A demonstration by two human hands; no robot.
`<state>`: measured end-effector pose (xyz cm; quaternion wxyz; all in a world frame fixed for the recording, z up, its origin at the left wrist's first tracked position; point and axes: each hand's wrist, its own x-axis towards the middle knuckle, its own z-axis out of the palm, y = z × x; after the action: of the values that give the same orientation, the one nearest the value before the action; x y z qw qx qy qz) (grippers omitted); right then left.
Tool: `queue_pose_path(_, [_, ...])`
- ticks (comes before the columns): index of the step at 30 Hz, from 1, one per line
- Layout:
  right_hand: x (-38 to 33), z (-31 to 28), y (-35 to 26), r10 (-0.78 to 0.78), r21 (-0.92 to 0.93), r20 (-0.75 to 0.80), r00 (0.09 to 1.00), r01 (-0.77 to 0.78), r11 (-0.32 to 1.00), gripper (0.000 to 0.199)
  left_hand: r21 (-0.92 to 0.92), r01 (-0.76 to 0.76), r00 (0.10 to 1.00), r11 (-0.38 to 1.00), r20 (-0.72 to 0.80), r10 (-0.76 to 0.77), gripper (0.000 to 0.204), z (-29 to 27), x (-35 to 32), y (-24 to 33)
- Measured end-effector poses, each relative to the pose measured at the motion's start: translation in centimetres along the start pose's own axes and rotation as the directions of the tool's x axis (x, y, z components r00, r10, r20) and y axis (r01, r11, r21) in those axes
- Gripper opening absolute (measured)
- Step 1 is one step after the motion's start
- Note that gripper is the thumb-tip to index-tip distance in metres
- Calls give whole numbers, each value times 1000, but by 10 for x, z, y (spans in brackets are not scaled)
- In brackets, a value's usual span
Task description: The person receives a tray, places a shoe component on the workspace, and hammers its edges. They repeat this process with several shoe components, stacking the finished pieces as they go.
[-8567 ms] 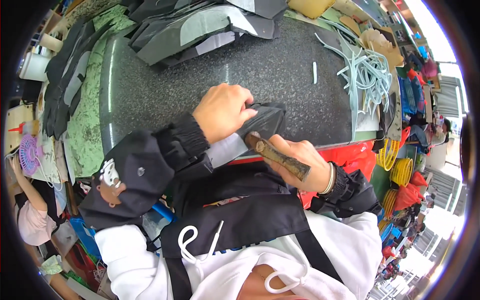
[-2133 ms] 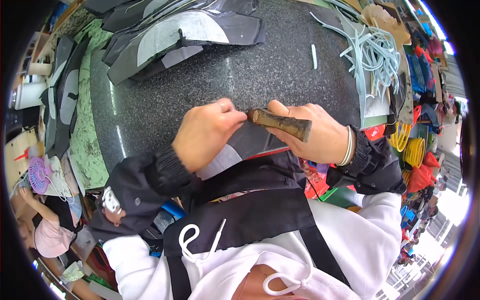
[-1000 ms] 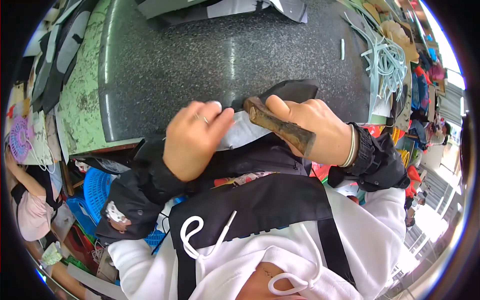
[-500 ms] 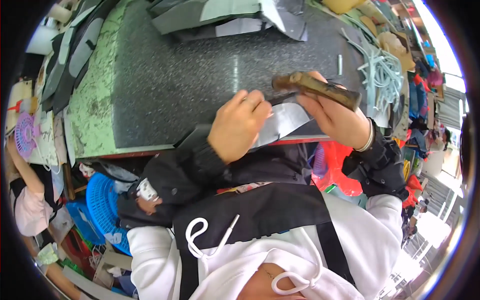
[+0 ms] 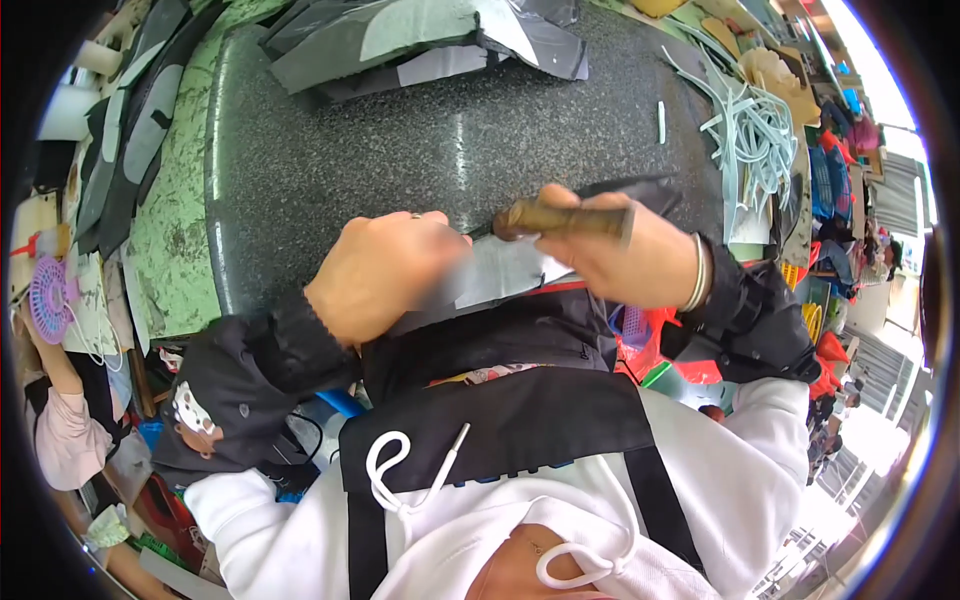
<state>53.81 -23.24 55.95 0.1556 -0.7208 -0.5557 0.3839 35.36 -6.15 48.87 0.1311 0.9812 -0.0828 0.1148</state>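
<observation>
granite slab [image 5: 400,160] bearing work at near edge. left hand [image 5: 385,275] pressing grey cut sheet piece [image 5: 500,280] flat; right hand [image 5: 620,255] gripping wooden-handled knife [image 5: 565,218] tight. risk: blade slipping toward left fingers, being just beside it; piece overhanging edge, possibly shifting.

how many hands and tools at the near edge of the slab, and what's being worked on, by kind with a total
bare hands: 2, left hand and right hand
brown wooden-handled tool: 1, in the right hand's grip
dark flat sheet piece with grey underside: 1, under the left hand
speckled dark stone slab: 1
total: 5
</observation>
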Motion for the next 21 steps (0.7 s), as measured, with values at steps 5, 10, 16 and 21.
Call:
queue_pose_path(5, [12, 13, -5, -162, -213, -137, 977, 130, 968, 19, -208, 12, 997, 978, 79, 5, 19, -7, -10, -23])
queue_pose_path(10, [19, 24, -16, -281, -275, -164, 946, 229, 934, 27, -113, -25, 994, 993, 103, 36, 19, -20, -32, -35])
queue_pose_path(16, [30, 36, -42, -138, -255, 50, 989, 146, 956, 35, -96, -29, 1000, 995, -7, 29, 23, -24, -50, -44])
queue_pose_path(21, [41, 41, -51, -346, -290, -94, 934, 307, 907, 32, -132, 32, 993, 991, -109, -47, 26, -16, -65, -42])
